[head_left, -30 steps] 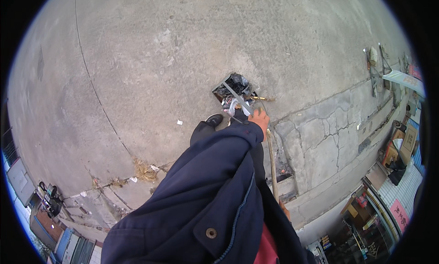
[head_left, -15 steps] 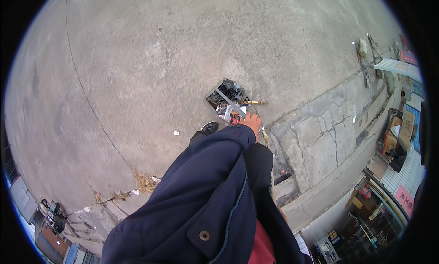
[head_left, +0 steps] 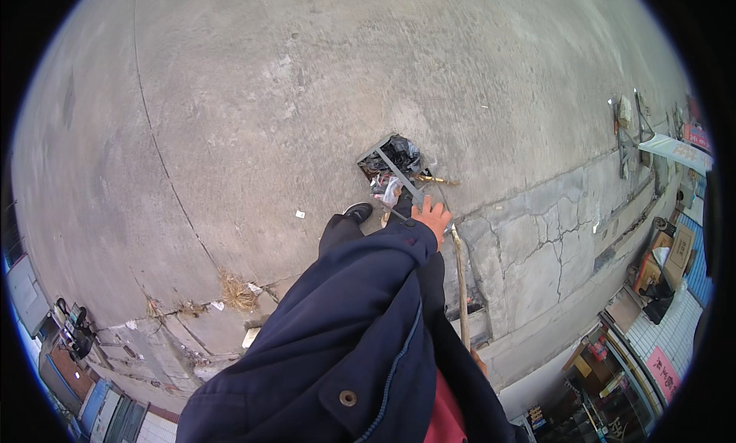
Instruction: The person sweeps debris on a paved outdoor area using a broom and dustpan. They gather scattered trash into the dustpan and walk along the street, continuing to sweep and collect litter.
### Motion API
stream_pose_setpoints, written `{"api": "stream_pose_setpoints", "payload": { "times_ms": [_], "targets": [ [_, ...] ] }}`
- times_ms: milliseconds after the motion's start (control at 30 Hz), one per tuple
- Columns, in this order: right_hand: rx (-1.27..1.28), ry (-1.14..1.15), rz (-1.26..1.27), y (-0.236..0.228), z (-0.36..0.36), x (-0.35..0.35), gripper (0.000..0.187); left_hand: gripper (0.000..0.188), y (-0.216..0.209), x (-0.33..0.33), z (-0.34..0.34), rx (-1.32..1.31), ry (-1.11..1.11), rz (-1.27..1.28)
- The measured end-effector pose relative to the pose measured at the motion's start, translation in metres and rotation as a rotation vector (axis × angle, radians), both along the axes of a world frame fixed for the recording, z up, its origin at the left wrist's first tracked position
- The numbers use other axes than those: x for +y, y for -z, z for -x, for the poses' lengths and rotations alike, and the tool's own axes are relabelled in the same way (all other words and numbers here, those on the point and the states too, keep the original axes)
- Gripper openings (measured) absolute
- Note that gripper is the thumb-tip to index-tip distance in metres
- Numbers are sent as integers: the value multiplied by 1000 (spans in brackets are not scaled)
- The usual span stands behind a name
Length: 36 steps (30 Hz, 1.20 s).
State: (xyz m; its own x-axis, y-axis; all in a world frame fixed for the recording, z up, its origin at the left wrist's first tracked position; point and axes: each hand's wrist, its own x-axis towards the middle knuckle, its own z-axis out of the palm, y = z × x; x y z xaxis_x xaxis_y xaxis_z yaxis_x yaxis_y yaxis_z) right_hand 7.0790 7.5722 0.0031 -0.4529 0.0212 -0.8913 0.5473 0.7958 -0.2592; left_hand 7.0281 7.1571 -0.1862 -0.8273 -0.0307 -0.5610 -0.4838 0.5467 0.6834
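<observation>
Left hand [head_left: 432, 216] fingers spread, grey dustpan handle [head_left: 400, 184] just beyond fingertips, litter-filled dustpan [head_left: 392, 161] ahead

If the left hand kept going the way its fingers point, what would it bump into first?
Probably the metal handle of the dustpan full of rubbish, just past the left hand. Its fingers point up toward it, but depth is hard to judge here.

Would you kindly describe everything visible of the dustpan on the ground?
The dustpan is a dark, roughly square metal-looking pan on the concrete pavement, just beyond the person's shoe. It is heaped with black and pale litter. A thin grey handle runs from it back toward the left hand, which is at its upper end. A wooden stick stands close beside it.
</observation>
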Motion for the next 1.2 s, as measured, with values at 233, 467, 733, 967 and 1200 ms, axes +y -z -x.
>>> {"api": "stream_pose_setpoints", "payload": {
  "times_ms": [233,467,733,967,1200],
  "targets": [
    [152,-400,12,10,2,10,69,61,5,2,1,80,-10,42],
    [-71,107,43,14,-20,2,68,65,2,2,4,-18,83,16],
    [91,-17,77,24,-67,30,67,58,-2,5,5,-8,71,125],
    [52,83,-2,26,-78,23,72,63,1,4,6,-2,113,149],
    [115,122,38,33,-104,14,75,59,6,2,7,126,149,227]
  ]
}}
